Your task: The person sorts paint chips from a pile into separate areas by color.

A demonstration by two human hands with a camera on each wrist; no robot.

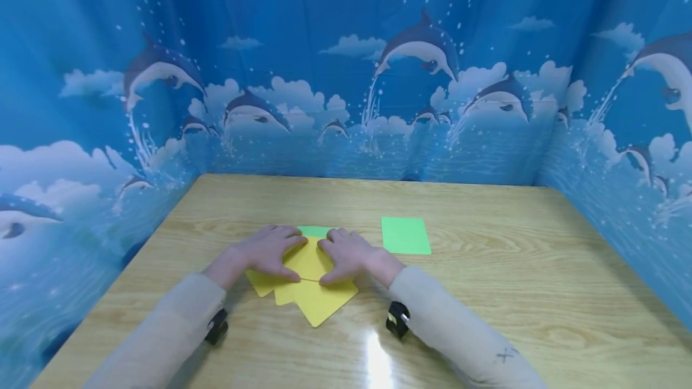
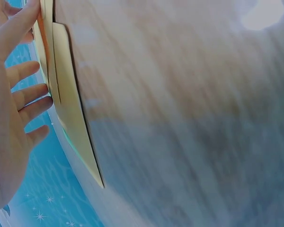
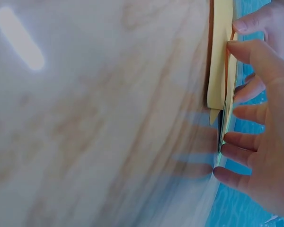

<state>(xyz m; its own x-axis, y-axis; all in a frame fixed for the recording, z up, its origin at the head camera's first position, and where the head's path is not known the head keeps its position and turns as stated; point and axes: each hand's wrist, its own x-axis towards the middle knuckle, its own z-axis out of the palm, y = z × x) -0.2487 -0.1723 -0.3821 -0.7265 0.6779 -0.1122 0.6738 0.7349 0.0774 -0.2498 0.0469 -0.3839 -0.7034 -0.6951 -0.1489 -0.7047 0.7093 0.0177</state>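
Several yellow paper cards lie overlapping in a fanned pile (image 1: 315, 306) on the table, corners jutting toward the front. On top is a yellow card (image 1: 308, 262) between my two hands. My left hand (image 1: 268, 252) touches its left side, thumb near the front edge and fingers toward the far edge. Mirroring it, my right hand (image 1: 348, 254) touches the right side with fingers spread. Both thumbs come close together at the front. A green card (image 1: 315, 231) shows behind the top yellow card. Both wrist views show fairly straight fingers at the card edges, with an orange strip between layers.
A separate green square card (image 1: 406, 236) lies right of my right hand on the wooden table (image 1: 530, 281). Blue curtains (image 1: 324, 29) printed with dolphins border the table at the back and sides. Black wrist devices (image 1: 397, 320) sit at both sleeves.
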